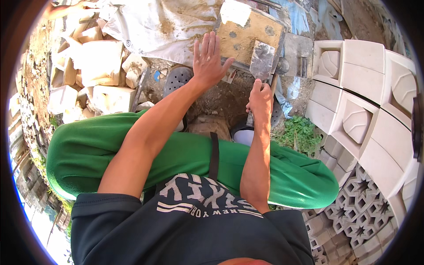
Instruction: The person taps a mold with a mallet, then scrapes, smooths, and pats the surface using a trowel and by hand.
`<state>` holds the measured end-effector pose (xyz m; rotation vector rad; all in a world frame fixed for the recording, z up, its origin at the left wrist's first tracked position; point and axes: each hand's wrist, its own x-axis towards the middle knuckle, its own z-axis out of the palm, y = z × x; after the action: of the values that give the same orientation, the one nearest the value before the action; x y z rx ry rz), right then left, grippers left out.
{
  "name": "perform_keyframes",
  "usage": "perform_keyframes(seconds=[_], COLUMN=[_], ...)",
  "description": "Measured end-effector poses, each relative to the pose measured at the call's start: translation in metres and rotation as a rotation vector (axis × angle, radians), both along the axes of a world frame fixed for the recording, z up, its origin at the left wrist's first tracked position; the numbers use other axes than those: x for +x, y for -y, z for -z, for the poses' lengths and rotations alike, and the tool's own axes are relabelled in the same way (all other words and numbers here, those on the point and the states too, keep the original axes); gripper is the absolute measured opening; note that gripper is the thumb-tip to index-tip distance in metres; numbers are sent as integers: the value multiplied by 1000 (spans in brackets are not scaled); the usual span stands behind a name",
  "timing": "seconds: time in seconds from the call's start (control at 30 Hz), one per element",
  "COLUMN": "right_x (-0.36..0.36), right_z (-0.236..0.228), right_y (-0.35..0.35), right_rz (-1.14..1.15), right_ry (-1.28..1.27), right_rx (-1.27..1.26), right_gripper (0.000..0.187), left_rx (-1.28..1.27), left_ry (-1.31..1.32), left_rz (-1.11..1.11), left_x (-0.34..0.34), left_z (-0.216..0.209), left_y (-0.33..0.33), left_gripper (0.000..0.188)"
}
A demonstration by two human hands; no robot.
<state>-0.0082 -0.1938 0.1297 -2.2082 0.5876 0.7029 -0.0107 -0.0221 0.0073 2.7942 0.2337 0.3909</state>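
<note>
My right hand (260, 99) is closed around the handle of a trowel. The flat, mortar-smeared trowel blade (262, 61) lies over the near right corner of a square board or mould (279, 42) filled with sandy tan material. Several grey round spots dot that sandy surface (254, 33), and a bright white patch covers its far left corner. Fingers stretched out, my left hand (207, 62) is at the left edge of the mould, over a dirty white sheet (154, 31). Nothing shows in it; its palm is hidden.
Broken pale blocks (101, 62) are piled at the left. Cast blocks with recessed faces (353, 123) stand stacked at the right, above star-patterned lattice blocks (362, 203). A grey metal plate (297, 55) lies beside the mould. Green plants (300, 134) grow near my right foot.
</note>
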Motion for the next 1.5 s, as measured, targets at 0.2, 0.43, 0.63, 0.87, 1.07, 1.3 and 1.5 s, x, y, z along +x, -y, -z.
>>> perform_keyframes(seconds=[0.2,0.43,0.63,0.87,1.07,1.3,1.5], right_x=[2,62,114,141,146,134,127], right_z=[12,50,29,43,44,26,10], right_y=[4,34,35,26,35,60,84], right_rz=[-19,-441,-984,-1225,-1235,-1253,-1221], right_ry=[-28,321,134,172,195,183,139], right_rx=[63,-116,-199,-320,-326,-430,-442], right_gripper=[53,58,56,52,49,47,48], left_rx=[-65,-604,-920,-955,-777,-646,-700], left_ry=[66,-61,-179,-316,-397,-464,-400], left_rz=[104,-153,-108,-206,-325,-313,-148], left_x=[43,64,45,34,36,37,38], left_z=[6,20,28,27,1,-9,8], left_y=[-19,-82,-70,-49,-35,-20,-40], left_gripper=[89,85,97,119,131,140,142])
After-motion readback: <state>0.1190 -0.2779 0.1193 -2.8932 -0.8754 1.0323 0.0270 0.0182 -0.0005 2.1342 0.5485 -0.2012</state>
